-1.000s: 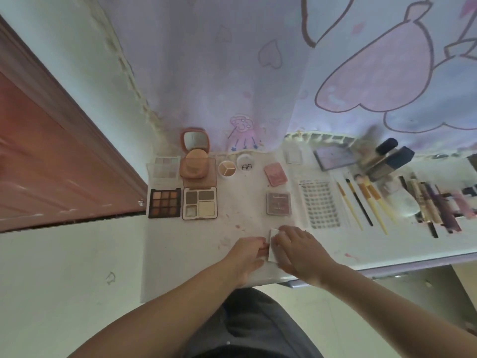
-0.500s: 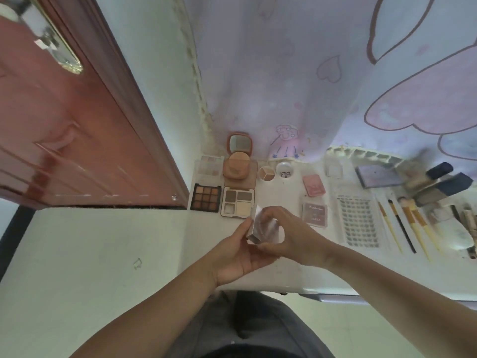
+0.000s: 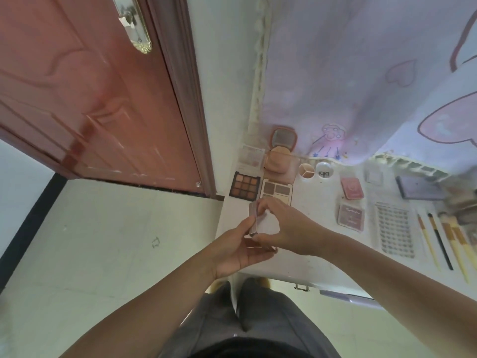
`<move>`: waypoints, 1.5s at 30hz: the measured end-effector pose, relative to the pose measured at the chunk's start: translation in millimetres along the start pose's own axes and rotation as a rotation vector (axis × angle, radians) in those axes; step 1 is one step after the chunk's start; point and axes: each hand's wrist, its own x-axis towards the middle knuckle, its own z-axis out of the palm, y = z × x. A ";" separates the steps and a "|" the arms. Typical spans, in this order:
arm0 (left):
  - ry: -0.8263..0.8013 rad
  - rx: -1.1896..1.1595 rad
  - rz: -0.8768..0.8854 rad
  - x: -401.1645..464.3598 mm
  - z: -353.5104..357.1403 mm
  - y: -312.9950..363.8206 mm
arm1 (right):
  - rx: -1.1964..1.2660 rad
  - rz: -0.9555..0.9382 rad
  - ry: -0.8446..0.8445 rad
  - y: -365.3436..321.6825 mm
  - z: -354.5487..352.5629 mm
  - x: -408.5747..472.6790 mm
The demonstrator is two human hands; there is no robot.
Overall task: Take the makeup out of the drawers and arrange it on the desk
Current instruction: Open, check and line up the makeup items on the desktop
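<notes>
A small pale square makeup case is held up over the near left corner of the white desk. My left hand cups it from below, thumb on its left edge. My right hand pinches its top and bottom corners with curled fingers. Behind it lie a brown nine-pan eyeshadow palette and a beige four-pan palette, partly hidden by my fingers. An open peach compact with mirror stands at the back.
Two pink cases, two round pots, a lash sheet and several brushes cover the desk's right side. A red-brown door stands left. A curtain hangs behind. A drawer handle shows below the front edge.
Both hands lifted the pale case off the desk's front edge and carried it left toward the palettes. The view swung left and up, bringing the door in.
</notes>
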 end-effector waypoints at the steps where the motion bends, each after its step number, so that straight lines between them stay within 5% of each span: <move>1: 0.000 0.004 -0.001 -1.3 -1.2 1.1 | 0.005 -0.008 0.014 -3.7 -0.7 0.5; 12: -0.071 0.005 -0.029 -9.8 -0.6 11.1 | 0.132 -0.035 0.108 -15.1 -16.5 -12.7; 20: -0.241 -0.127 -0.187 -12.8 -18.6 3.3 | 0.346 0.141 -0.077 -8.7 -37.6 6.0; 24: -0.147 -0.196 -0.166 -14.5 -34.9 -3.1 | 0.319 0.261 -0.024 1.2 -38.1 25.4; 29: 0.209 -0.235 -0.081 -10.2 -42.3 -6.5 | 0.004 0.242 -0.070 3.6 -22.7 63.9; 34: 0.553 0.079 0.089 -3.8 -46.5 -1.6 | -0.164 0.153 -0.102 0.1 -7.5 95.6; 37: 0.662 0.577 0.177 -2.7 -41.7 0.4 | -0.196 0.121 -0.091 0.1 -2.9 108.4; 45: 0.625 0.849 0.219 1.6 -43.5 4.6 | -0.136 0.146 -0.077 -4.3 0.9 110.4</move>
